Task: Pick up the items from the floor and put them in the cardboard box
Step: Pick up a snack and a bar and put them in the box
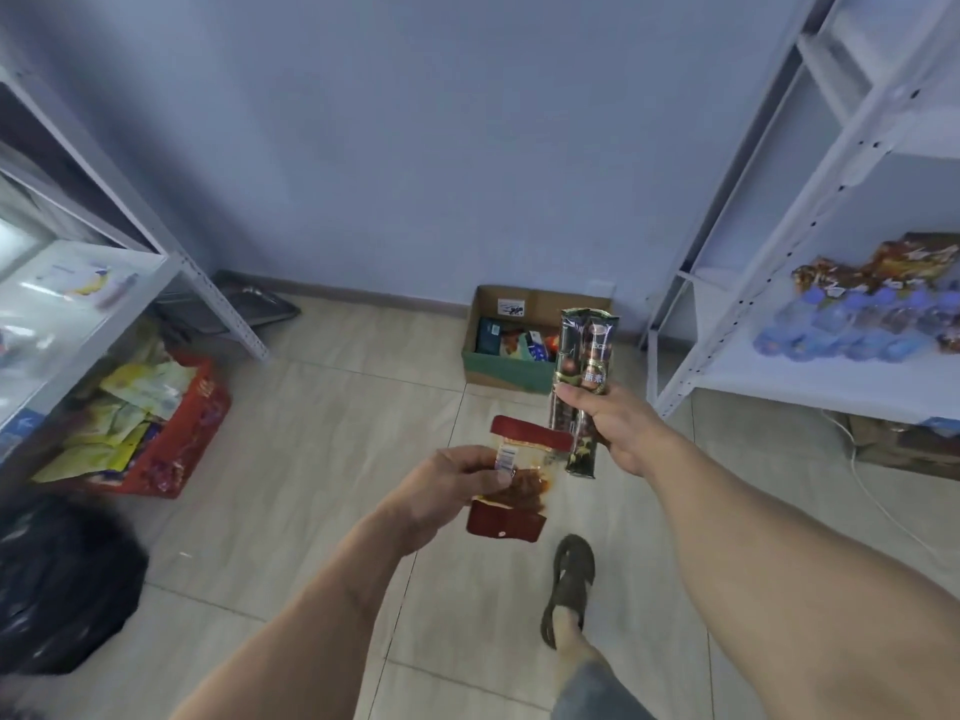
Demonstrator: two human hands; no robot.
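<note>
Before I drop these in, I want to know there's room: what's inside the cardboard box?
The cardboard box holds several snack packets, dark green, blue and orange. The long packets in the right hand cover its right side.

The snack packet (pixel 511 480) is dark red with a clear window; the long wrappers (pixel 584 371) are dark green and brown; the cardboard box (pixel 506 374) is brown with a green band.
</note>
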